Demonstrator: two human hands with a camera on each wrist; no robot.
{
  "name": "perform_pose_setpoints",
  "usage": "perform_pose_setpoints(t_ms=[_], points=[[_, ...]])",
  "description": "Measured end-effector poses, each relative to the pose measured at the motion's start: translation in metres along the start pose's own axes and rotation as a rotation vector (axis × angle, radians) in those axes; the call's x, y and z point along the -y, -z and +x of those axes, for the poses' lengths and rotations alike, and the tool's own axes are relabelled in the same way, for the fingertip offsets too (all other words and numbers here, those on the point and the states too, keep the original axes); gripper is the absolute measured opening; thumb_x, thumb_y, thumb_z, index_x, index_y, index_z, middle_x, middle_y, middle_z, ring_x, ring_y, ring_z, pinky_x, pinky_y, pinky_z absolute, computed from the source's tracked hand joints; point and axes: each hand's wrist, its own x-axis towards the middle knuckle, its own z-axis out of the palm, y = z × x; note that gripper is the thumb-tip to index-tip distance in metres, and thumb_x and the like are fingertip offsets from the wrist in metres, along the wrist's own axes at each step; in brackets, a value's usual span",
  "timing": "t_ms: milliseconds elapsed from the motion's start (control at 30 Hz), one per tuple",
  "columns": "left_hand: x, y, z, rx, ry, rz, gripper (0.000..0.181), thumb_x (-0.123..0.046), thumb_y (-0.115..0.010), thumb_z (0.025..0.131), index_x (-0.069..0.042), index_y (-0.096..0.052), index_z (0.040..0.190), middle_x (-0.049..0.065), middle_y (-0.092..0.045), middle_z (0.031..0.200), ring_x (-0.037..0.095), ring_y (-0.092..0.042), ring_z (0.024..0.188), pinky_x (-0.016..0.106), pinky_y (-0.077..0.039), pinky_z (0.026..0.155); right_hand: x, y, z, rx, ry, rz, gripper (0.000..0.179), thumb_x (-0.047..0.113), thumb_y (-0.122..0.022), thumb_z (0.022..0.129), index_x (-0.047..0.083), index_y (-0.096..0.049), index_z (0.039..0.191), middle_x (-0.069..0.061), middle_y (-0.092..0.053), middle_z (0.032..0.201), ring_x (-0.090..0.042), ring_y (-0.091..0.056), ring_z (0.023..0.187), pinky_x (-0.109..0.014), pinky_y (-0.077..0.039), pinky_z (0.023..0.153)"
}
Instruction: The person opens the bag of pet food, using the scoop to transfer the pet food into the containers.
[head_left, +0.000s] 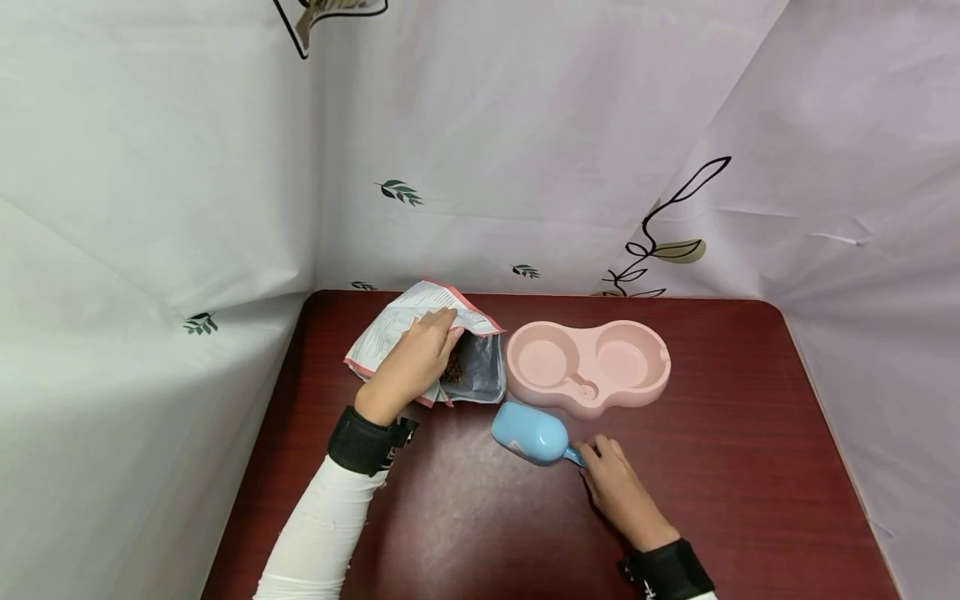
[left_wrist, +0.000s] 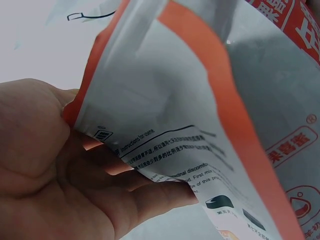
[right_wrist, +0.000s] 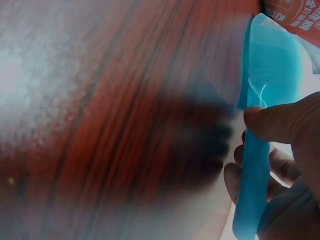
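My left hand [head_left: 420,354] grips the open mouth of a white pet food bag [head_left: 386,333] with red edging. In the left wrist view the thumb is on the bag's edge and the fingers pass behind the printed panel [left_wrist: 165,125]. Brown kibble [head_left: 452,368] shows inside, beside the grey lining. My right hand [head_left: 618,492] holds a blue scoop [head_left: 531,432] by its handle, thumb along the top and fingers curled round below, as the right wrist view shows. The scoop's bowl points left, close to the bag's front corner.
A pink double bowl [head_left: 587,408] with two round hollows stands right of the bag, just behind the scoop. Under everything is a dark red wooden table [head_left: 750,450]. White patterned cloth [head_left: 480,150] hangs behind and at both sides.
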Motion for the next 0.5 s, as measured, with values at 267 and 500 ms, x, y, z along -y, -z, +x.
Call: perform_pose_setpoints(t_ms=[267, 500], points=[[0.001, 0.001, 0.0, -0.006, -0.013, 0.006, 0.049, -0.026, -0.042, 0.105, 0.006, -0.044, 0.142, 0.026, -0.047, 0.145, 0.04, -0.039, 0.135, 0.057, -0.03, 0.111, 0.003, 0.004, 0.001, 0.061, -0.009, 0.085, 0.033, -0.005, -0.069, 0.079, 0.001, -0.067, 0.112, -0.001, -0.055, 0.093, -0.015, -0.05, 0.084, -0.037, -0.05, 0.068], [0.002, 0.001, 0.001, -0.008, -0.017, 0.004, 0.049, -0.027, -0.041, 0.105, 0.006, -0.045, 0.142, 0.025, -0.048, 0.144, 0.039, -0.039, 0.135, 0.059, -0.03, 0.111, 0.008, 0.013, 0.003, 0.203, -0.005, 0.257, 0.032, -0.005, -0.065, 0.085, 0.011, -0.069, 0.113, 0.007, -0.061, 0.097, -0.005, -0.057, 0.087, -0.032, -0.055, 0.068]])
